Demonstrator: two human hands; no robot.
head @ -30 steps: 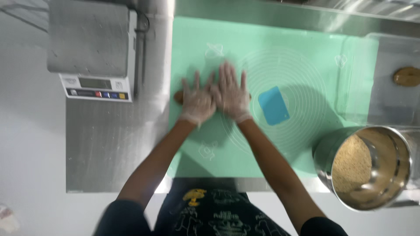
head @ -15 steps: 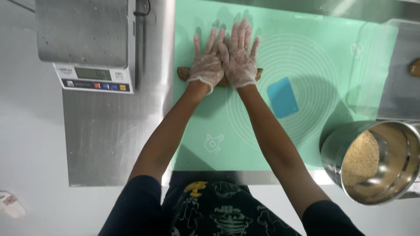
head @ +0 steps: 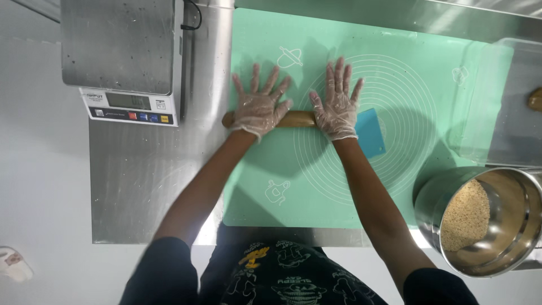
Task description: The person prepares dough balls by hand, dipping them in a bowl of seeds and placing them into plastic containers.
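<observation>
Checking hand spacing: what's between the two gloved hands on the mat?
Head view: a bare stretch of the brown dough roll on the green mat, spanning from left hand to right hand.

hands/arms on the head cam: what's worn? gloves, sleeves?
Both hands, left and right, wear thin, clear, crinkly disposable gloves that end at the wrists. The forearms are bare. Short dark sleeves cover the upper arms, part of a black shirt with cartoon prints in white and yellow.

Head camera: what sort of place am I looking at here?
Probably a bakery or commercial kitchen prep station: a stainless steel counter with a digital scale, a green silicone pastry mat, and gloved hands pressing flat on a brown dough roll.
</observation>
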